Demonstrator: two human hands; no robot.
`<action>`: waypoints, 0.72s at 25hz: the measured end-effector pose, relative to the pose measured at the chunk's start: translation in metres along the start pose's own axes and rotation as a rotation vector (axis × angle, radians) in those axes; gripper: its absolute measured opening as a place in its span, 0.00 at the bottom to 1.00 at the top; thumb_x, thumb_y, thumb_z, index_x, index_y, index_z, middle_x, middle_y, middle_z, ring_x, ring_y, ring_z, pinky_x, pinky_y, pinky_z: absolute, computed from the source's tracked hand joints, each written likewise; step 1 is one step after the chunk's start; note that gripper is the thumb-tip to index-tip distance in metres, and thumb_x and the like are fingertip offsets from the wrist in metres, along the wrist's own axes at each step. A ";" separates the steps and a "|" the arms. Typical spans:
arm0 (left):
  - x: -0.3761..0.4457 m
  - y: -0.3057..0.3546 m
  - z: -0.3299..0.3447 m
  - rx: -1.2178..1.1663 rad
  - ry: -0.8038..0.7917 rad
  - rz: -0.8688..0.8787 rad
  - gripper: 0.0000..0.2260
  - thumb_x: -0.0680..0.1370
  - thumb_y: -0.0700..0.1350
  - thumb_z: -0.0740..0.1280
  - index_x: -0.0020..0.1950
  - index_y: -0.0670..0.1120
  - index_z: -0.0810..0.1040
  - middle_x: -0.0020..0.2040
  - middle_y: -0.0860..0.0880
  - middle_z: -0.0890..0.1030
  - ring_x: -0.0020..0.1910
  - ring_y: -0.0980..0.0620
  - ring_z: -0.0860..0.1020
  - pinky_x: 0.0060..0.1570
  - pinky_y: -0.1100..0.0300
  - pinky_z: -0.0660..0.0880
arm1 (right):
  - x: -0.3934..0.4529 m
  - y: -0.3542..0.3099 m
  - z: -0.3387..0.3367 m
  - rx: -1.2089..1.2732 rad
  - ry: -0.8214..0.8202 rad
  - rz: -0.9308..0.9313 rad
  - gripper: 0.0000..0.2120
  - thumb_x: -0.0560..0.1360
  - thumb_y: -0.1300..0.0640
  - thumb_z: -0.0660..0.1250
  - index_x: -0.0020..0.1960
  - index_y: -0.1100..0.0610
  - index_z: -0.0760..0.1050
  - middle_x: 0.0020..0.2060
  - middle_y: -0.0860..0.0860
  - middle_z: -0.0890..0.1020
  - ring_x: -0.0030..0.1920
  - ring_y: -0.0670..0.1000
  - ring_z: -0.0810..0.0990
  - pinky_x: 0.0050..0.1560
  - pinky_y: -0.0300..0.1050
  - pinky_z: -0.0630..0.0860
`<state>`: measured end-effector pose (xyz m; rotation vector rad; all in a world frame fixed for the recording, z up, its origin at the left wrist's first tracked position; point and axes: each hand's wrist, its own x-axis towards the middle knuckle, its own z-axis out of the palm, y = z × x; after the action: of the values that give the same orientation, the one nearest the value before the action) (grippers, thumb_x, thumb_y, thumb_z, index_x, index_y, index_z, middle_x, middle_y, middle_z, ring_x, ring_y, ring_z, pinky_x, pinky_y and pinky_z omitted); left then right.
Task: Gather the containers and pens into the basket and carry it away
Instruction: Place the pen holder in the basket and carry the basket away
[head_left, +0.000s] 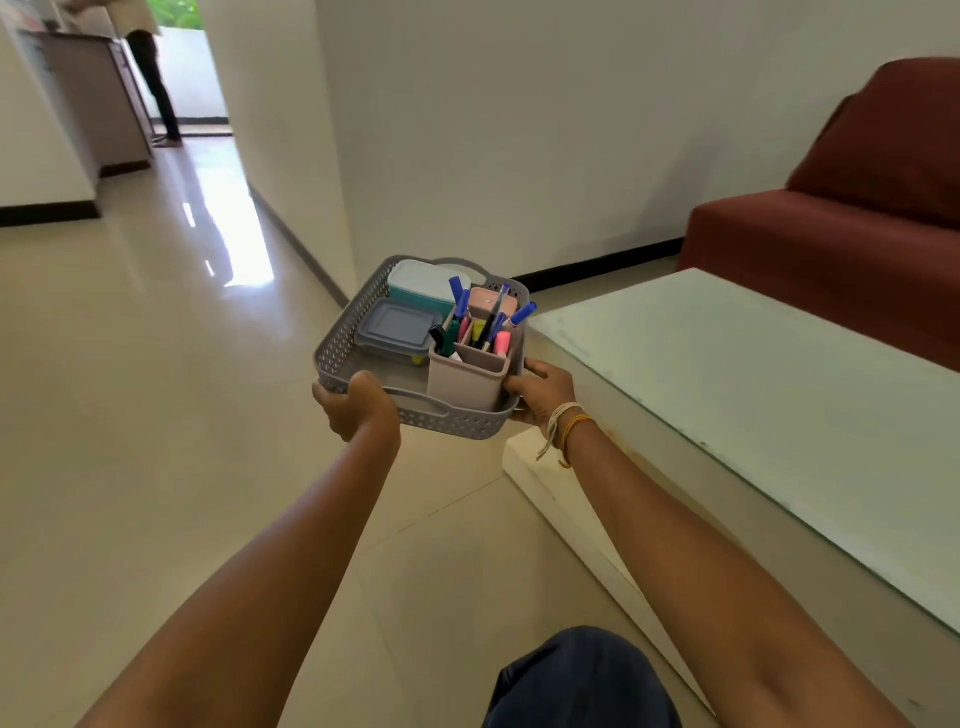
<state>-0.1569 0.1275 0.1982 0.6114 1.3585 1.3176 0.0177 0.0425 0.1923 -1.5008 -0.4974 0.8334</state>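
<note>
Dark-trousered knee (582, 675) at the bottom edge, and above it two bare forearms stretch forward carrying a grey perforated basket (337, 348) over a glossy tiled floor (156, 415). At the basket's near left corner, the left hand (356, 408) has its fingers curled over the rim; the right hand (540, 395), thread bands at its wrist, clasps the near right corner, fingers wrapped under the edge. Inside the basket, a beige divided pen holder (462, 382) stands at the near right, crowded with blue-capped pens (460, 293) and pink, yellow and green markers that lean outward. A low grey-lidded container (395, 325) lies left of the holder. At the basket's far side sit a teal container (421, 283) with a pale lid and a pink container (485, 301) against the right wall. Right of the basket runs a white glass-topped table (753, 389), a maroon sofa (831, 234) behind it. Far beyond the basket, a person (153, 83) stands in a bright doorway.
</note>
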 end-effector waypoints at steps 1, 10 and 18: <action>0.004 -0.003 -0.007 0.009 0.015 0.005 0.30 0.69 0.41 0.59 0.73 0.53 0.65 0.61 0.44 0.78 0.55 0.40 0.79 0.58 0.43 0.77 | 0.000 0.007 0.004 0.005 -0.008 0.016 0.26 0.66 0.69 0.70 0.63 0.57 0.78 0.48 0.55 0.84 0.47 0.58 0.84 0.43 0.56 0.83; 0.014 -0.103 -0.056 0.122 0.035 -0.163 0.28 0.72 0.39 0.58 0.71 0.55 0.66 0.60 0.45 0.78 0.53 0.42 0.79 0.53 0.43 0.80 | -0.022 0.111 -0.015 0.042 0.023 0.268 0.30 0.65 0.72 0.68 0.67 0.57 0.74 0.44 0.50 0.82 0.42 0.54 0.83 0.38 0.53 0.84; -0.015 -0.207 -0.027 0.256 -0.306 -0.347 0.31 0.66 0.30 0.56 0.63 0.58 0.70 0.53 0.44 0.75 0.42 0.45 0.76 0.45 0.44 0.80 | -0.048 0.209 -0.102 0.224 0.376 0.374 0.31 0.66 0.75 0.62 0.65 0.54 0.76 0.42 0.52 0.83 0.43 0.57 0.82 0.38 0.49 0.82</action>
<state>-0.1132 0.0527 0.0078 0.6827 1.3159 0.7453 0.0273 -0.0861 -0.0072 -1.5144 0.1567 0.8339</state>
